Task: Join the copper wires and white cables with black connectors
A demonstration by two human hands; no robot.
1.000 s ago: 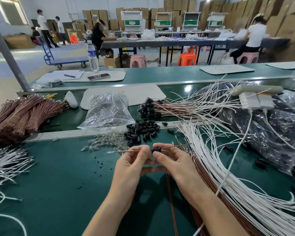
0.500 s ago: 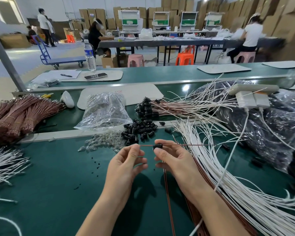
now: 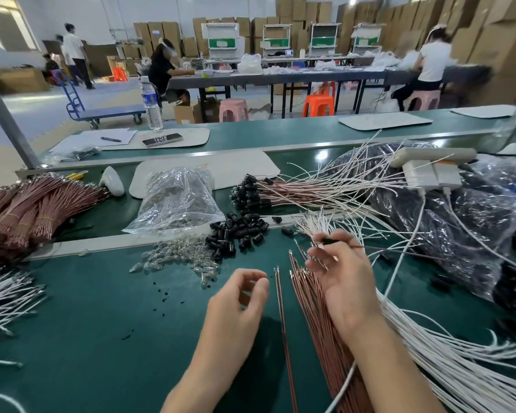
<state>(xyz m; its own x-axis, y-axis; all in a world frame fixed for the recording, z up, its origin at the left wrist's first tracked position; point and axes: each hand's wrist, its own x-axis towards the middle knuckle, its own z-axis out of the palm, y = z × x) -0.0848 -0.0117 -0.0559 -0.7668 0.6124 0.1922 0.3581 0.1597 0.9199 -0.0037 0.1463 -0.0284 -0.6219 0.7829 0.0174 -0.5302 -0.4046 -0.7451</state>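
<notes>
Right hand (image 3: 340,272) pinches black connector (image 3: 329,241) on copper wire (image 3: 370,247) at 1 o'clock from left hand (image 3: 239,296), loosely curled, empty; connector pile (image 3: 239,231) at 12; bottle (image 3: 151,99) label unreadable.

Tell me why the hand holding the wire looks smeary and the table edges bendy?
Head view: the right hand and the wire it pinches are motion-blurred; the left hand is sharper. The wide-angle lens bows the bench rail, and a lamp glares off the green belt.
</notes>
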